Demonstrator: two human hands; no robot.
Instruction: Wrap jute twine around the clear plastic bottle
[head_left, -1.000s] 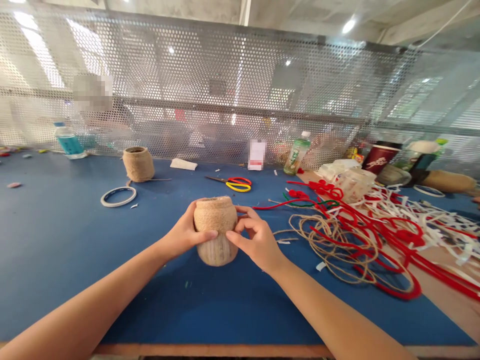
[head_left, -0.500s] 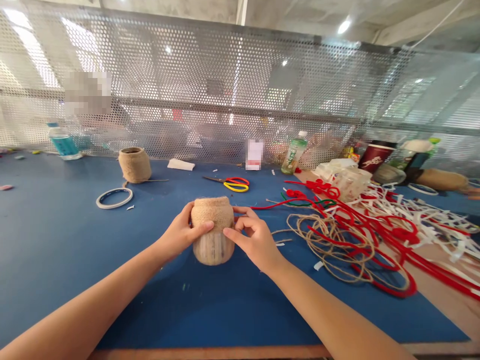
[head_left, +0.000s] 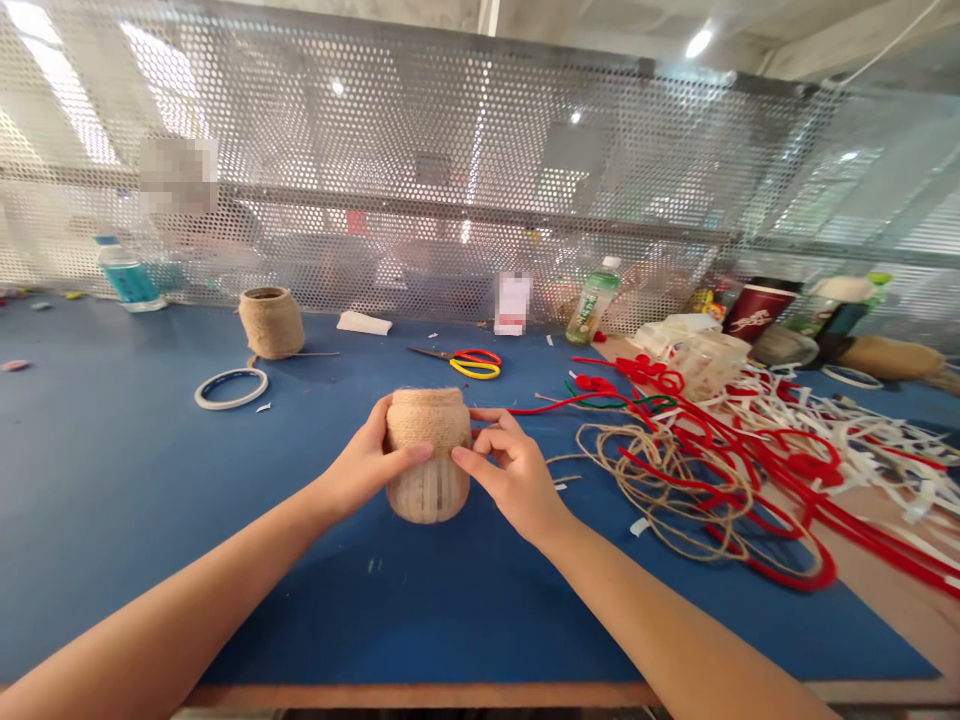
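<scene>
A small jar (head_left: 427, 470) stands on the blue table (head_left: 112, 480), its upper half wound with tan twine and its lower half bare and pale. My left hand (head_left: 367, 468) is wrapped round the jar's left side, thumb across the front. My right hand (head_left: 510, 480) touches the right side with fingers curled at the twine's lower edge. A loose tangle of twine (head_left: 660, 480) lies to the right of my right hand.
A second twine-covered jar (head_left: 271, 322) and a tape ring (head_left: 231, 388) sit at the back left. Scissors (head_left: 469, 362) lie behind the jar. Red cords (head_left: 750, 470), white strips, bottles (head_left: 592, 302) and cups crowd the right. A perforated metal screen (head_left: 450, 180) closes the far edge.
The jar has turned a little in my hands and more bare surface shows below the twine. Both hands stay on it in nearly the same place.
</scene>
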